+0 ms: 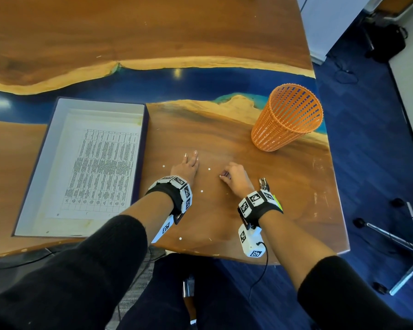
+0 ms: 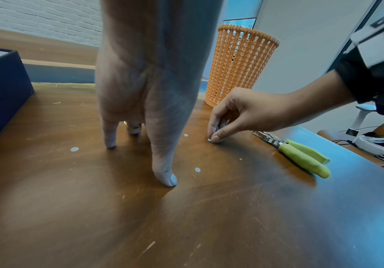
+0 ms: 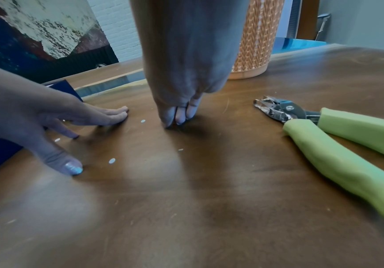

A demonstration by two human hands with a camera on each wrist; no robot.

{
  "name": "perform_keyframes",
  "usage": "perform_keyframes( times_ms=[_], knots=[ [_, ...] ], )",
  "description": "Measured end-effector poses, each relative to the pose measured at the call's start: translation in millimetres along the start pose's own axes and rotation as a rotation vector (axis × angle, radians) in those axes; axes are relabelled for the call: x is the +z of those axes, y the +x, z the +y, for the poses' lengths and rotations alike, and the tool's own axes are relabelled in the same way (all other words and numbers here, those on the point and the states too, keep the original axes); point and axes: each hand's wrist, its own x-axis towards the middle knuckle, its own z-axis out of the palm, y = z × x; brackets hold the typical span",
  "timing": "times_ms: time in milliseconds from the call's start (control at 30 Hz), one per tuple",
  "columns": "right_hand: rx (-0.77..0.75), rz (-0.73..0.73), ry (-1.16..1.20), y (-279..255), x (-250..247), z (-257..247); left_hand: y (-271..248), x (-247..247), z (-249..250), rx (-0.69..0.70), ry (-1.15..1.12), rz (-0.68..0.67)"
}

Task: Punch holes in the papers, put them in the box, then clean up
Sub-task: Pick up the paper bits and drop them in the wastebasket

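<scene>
Printed papers lie in the open navy box at the left. Several small white paper dots lie scattered on the wood, one between my hands, another beside my left little finger. My left hand rests flat on the table with straight, spread fingers. My right hand curls down and pinches a paper dot against the table between thumb and fingertips. The green-handled hole punch lies on the table just right of my right wrist.
An orange mesh bin stands upright at the back right, near the table's right edge. The near edge of the table runs just below my wrists. A tripod leg and cables lie on the blue floor to the right.
</scene>
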Motion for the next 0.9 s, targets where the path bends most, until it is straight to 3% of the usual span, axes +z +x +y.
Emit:
perform_keyframes(
  times_ms=[600,900],
  knots=[
    [-0.051,-0.078,-0.185,4.5,-1.1,-6.5,-2.6,-0.9,1.5,-0.014,-0.017,-0.002],
    [0.006,-0.064,-0.071,0.3,-2.3,0.0,-1.3,0.2,1.2,-0.012,-0.008,-0.001]
  ],
)
